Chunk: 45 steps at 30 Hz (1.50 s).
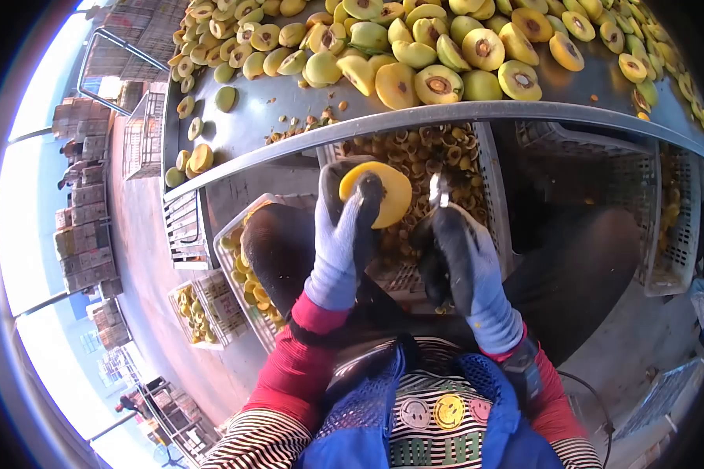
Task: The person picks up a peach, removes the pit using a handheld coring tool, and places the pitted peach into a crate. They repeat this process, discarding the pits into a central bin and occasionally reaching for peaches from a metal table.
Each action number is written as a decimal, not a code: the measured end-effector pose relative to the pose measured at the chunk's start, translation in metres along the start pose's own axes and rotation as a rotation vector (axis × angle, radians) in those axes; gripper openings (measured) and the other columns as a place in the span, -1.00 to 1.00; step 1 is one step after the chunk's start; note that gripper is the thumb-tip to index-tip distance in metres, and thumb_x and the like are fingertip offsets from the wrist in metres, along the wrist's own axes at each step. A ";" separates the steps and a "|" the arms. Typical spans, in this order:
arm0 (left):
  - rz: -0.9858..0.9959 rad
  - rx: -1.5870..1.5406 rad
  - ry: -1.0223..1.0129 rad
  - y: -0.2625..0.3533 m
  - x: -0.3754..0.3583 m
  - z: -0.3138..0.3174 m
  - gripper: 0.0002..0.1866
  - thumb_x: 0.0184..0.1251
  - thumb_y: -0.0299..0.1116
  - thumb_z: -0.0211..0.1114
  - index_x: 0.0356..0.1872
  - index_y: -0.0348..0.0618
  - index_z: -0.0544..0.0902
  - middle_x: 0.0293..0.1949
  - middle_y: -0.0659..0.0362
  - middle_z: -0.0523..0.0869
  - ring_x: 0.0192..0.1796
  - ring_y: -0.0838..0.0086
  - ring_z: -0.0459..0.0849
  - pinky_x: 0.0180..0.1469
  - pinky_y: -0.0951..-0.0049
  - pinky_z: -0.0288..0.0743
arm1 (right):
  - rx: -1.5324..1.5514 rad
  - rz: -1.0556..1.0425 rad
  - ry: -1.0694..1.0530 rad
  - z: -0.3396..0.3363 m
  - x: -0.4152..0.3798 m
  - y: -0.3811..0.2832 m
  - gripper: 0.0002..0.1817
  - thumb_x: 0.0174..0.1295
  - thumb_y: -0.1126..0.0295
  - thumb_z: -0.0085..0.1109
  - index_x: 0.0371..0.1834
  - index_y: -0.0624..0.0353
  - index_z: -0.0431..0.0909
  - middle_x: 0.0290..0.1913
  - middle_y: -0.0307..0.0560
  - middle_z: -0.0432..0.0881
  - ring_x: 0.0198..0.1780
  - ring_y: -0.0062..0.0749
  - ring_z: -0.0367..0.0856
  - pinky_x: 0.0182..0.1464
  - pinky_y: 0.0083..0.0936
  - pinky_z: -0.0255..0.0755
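Observation:
My gloved left hand (340,223) is closed around a yellow peach half (395,195), thumb pressed over its face. My gloved right hand (455,246) grips a small metal tool (439,190) whose short bright end points up, apart from the fruit. The tool's handle and exact kind are hidden in my fingers. Below both hands stands a crate (489,184) of brown pits and scraps. Beyond them, many halved peaches (438,84), some with pits showing, lie heaped on a metal table (281,94).
The table's raised metal edge (446,109) runs just beyond my hands. A crate (225,233) of yellow halves stands by my left knee, and a smaller fruit crate (203,340) is on the floor farther left. Another crate (673,266) sits at right. Stacked crates (82,203) line the far left.

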<state>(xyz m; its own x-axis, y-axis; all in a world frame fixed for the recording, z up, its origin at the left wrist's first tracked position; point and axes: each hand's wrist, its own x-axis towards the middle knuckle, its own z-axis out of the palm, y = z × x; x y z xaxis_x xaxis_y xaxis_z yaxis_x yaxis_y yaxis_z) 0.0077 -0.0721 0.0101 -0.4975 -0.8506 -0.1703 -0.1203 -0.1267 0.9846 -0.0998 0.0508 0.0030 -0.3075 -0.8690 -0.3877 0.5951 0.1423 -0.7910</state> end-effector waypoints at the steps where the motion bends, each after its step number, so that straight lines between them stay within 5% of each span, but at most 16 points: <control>1: -0.012 0.083 0.020 0.011 -0.009 0.010 -0.58 0.44 -0.08 0.09 0.10 -0.21 0.48 -0.07 0.15 0.60 -0.03 0.51 0.57 0.08 0.47 0.44 | -0.285 -0.328 0.051 0.002 0.000 0.012 -0.68 0.37 0.15 -0.06 -0.17 0.22 0.49 -0.43 -0.13 0.55 -0.54 -0.52 0.49 -0.53 -0.60 0.32; 3: 0.007 0.029 -0.042 0.015 -0.020 0.016 -0.63 0.49 -0.17 0.02 0.06 -0.27 0.51 -0.10 0.17 0.59 -0.06 0.55 0.52 0.02 0.53 0.41 | -0.859 -0.978 0.149 0.006 -0.005 0.029 -0.72 0.21 0.52 0.21 -0.02 0.34 0.52 -0.19 0.14 0.60 -0.30 -0.21 0.63 -0.33 -0.33 0.49; 8: 0.123 0.114 0.024 0.011 -0.036 0.026 -0.61 0.51 -0.17 -0.04 0.00 -0.33 0.55 -0.19 0.09 0.65 -0.11 0.52 0.57 0.01 0.47 0.44 | -0.938 -0.823 0.107 0.006 -0.027 0.032 -0.66 0.26 0.49 0.16 0.07 0.39 0.43 -0.14 0.25 0.55 -0.25 -0.04 0.59 -0.29 -0.31 0.45; 11: 0.188 0.226 0.002 0.011 -0.040 0.026 -0.63 0.50 -0.21 -0.03 -0.02 -0.34 0.56 -0.22 0.07 0.67 -0.15 0.51 0.59 -0.03 0.46 0.46 | -0.640 -0.620 0.083 0.007 -0.038 0.035 -0.64 0.27 0.49 0.14 0.10 0.42 0.39 -0.16 0.25 0.56 -0.26 0.00 0.56 -0.22 -0.31 0.44; 14: 0.205 0.229 -0.009 0.005 -0.044 0.025 -0.67 0.48 -0.28 -0.03 -0.07 -0.36 0.57 -0.28 0.04 0.68 -0.23 0.50 0.62 -0.12 0.47 0.48 | -0.825 -0.675 0.091 0.003 -0.047 0.040 -0.66 0.30 0.49 0.10 0.09 0.42 0.40 -0.15 0.21 0.57 -0.27 -0.09 0.56 -0.16 -0.39 0.43; 16: 0.140 0.231 -0.043 0.006 -0.047 0.024 -0.69 0.47 -0.30 -0.01 -0.09 -0.36 0.57 -0.34 0.01 0.67 -0.28 0.49 0.63 -0.18 0.47 0.48 | -1.022 -0.932 0.159 0.000 -0.044 0.046 -0.69 0.34 0.48 0.04 0.09 0.40 0.41 -0.15 0.15 0.58 -0.26 -0.23 0.57 -0.12 -0.41 0.43; 20: 0.064 0.285 -0.085 -0.001 -0.054 0.026 -0.67 0.49 -0.23 0.01 -0.03 -0.32 0.55 -0.28 0.03 0.67 -0.21 0.49 0.62 -0.10 0.47 0.48 | -0.896 -0.714 0.073 -0.004 -0.052 0.052 -0.70 0.32 0.49 0.07 0.09 0.37 0.43 -0.11 0.03 0.58 -0.23 -0.43 0.55 -0.12 -0.51 0.44; 22: 0.151 0.132 -0.041 -0.003 -0.057 0.032 -0.64 0.49 -0.23 0.02 0.05 -0.33 0.51 -0.14 0.06 0.66 -0.09 0.47 0.60 0.01 0.48 0.46 | 0.167 -0.152 0.123 0.013 -0.050 0.030 -0.74 0.26 0.53 0.15 0.01 0.33 0.46 -0.17 -0.08 0.57 -0.20 -0.58 0.54 -0.16 -0.61 0.45; 25: 0.169 0.082 -0.007 0.007 -0.062 0.034 -0.62 0.47 -0.24 0.06 0.12 -0.34 0.46 -0.03 0.10 0.62 0.00 0.47 0.57 0.10 0.49 0.42 | 0.080 -0.263 0.224 -0.005 -0.035 0.016 -0.75 0.18 0.57 0.24 -0.08 0.28 0.47 -0.25 -0.17 0.56 -0.18 -0.68 0.52 -0.18 -0.71 0.44; 27: -0.225 -0.113 -0.137 0.024 -0.063 0.014 -0.63 0.45 -0.23 0.11 0.08 -0.32 0.48 -0.09 0.14 0.62 -0.03 0.56 0.55 0.06 0.54 0.42 | -0.168 -0.263 0.155 -0.020 -0.033 -0.012 -0.76 0.16 0.57 0.27 -0.13 0.25 0.47 -0.31 -0.20 0.55 -0.18 -0.70 0.52 -0.16 -0.73 0.43; 28: -0.223 -0.143 -0.151 0.018 -0.061 0.012 -0.63 0.45 -0.21 0.10 0.07 -0.31 0.49 -0.12 0.15 0.62 -0.07 0.56 0.56 0.03 0.55 0.43 | -0.291 -0.465 0.093 -0.022 -0.031 -0.017 -0.72 0.13 0.54 0.31 -0.11 0.24 0.48 -0.29 -0.20 0.57 -0.22 -0.68 0.53 -0.16 -0.70 0.44; 31: -0.236 -0.131 -0.192 0.025 -0.056 0.019 -0.60 0.47 -0.11 0.07 0.04 -0.28 0.53 -0.19 0.18 0.64 -0.17 0.56 0.58 -0.03 0.55 0.46 | -0.391 -0.526 -0.007 -0.019 -0.025 -0.016 -0.71 0.12 0.52 0.32 -0.12 0.25 0.48 -0.28 -0.17 0.58 -0.27 -0.65 0.55 -0.16 -0.64 0.46; 35: -0.227 -0.177 -0.112 0.031 -0.056 0.032 -0.53 0.48 -0.02 0.04 -0.01 -0.29 0.59 -0.18 0.16 0.66 -0.15 0.58 0.58 -0.03 0.55 0.45 | -0.328 -0.493 0.181 -0.023 -0.034 -0.006 -0.80 0.20 0.51 0.22 -0.15 0.25 0.45 -0.29 -0.15 0.62 -0.26 -0.59 0.61 -0.17 -0.60 0.49; 36: -0.182 -0.125 -0.047 0.029 -0.058 0.033 -0.53 0.48 -0.01 0.04 -0.02 -0.29 0.59 -0.19 0.16 0.67 -0.15 0.58 0.58 -0.04 0.54 0.46 | -0.420 -0.561 0.181 -0.016 -0.046 -0.008 -0.85 0.26 0.49 0.14 -0.16 0.25 0.44 -0.37 -0.16 0.62 -0.29 -0.55 0.65 -0.24 -0.59 0.50; 40: -0.055 -0.065 0.013 0.022 -0.068 0.045 -0.50 0.47 0.02 0.03 -0.03 -0.29 0.58 -0.18 0.13 0.66 -0.16 0.56 0.59 -0.06 0.53 0.47 | -0.769 -0.681 0.196 0.001 -0.063 0.004 -0.70 0.28 0.35 0.13 -0.06 0.36 0.43 -0.45 0.24 0.56 -0.42 0.11 0.59 -0.39 -0.24 0.42; 45: -0.007 -0.135 0.090 0.017 -0.076 0.054 -0.53 0.48 -0.01 0.02 -0.05 -0.29 0.58 -0.16 0.13 0.64 -0.16 0.53 0.59 -0.05 0.51 0.47 | -0.707 -0.668 0.167 -0.002 -0.060 0.017 -0.66 0.28 0.37 0.10 0.00 0.41 0.41 -0.44 0.23 0.56 -0.41 0.08 0.60 -0.38 -0.25 0.42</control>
<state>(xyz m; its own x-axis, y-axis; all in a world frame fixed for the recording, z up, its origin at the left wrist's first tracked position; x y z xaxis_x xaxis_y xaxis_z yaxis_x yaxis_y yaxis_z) -0.0027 0.0179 0.0372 -0.4174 -0.8910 -0.1788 -0.0039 -0.1950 0.9808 -0.0727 0.1064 0.0118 -0.5518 -0.8037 0.2226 -0.3026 -0.0557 -0.9515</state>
